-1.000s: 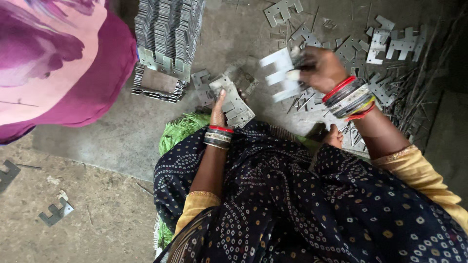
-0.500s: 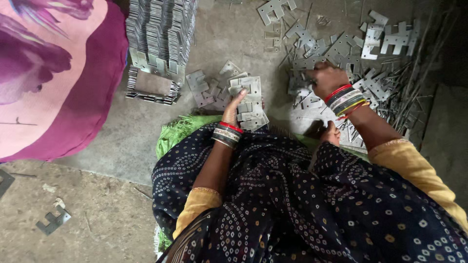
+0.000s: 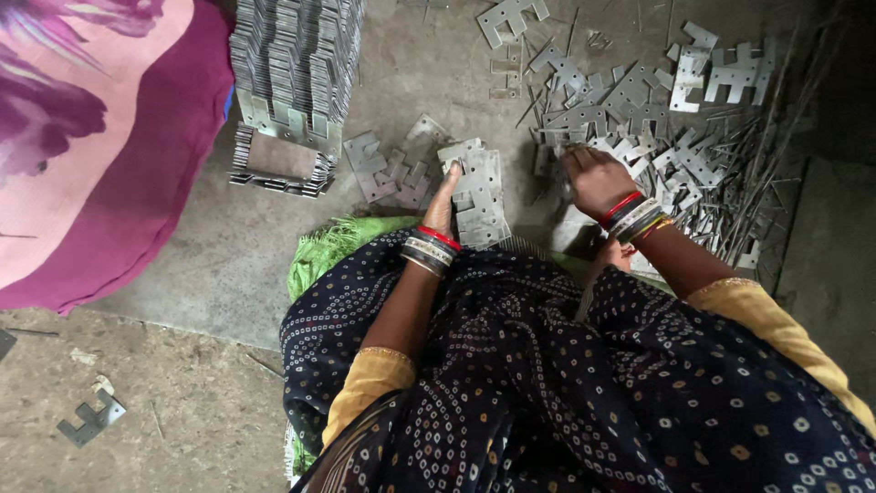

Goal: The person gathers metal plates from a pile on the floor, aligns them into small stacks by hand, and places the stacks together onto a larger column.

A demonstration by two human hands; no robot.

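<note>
My left hand [image 3: 443,203] rests its flat fingers against the left side of a small stack of notched grey metal plates [image 3: 481,194] on the concrete floor in front of my knees. My right hand [image 3: 591,179] reaches down into a loose heap of similar metal plates and thin rods [image 3: 657,119], fingers curled among the pieces; whether it grips one is hidden. Both wrists wear red, white and dark bangles.
A tall bundle of stacked metal plates [image 3: 292,64] stands at the upper left, with loose plates [image 3: 392,169] beside it. Pink and purple cloth of another person [image 3: 91,146] fills the left. A single plate [image 3: 89,420] lies at the lower left. Green fabric [image 3: 333,246] lies under my lap.
My right hand held a plate up a second ago; it has since gone down into the loose heap. My left hand has stayed by the small stack.
</note>
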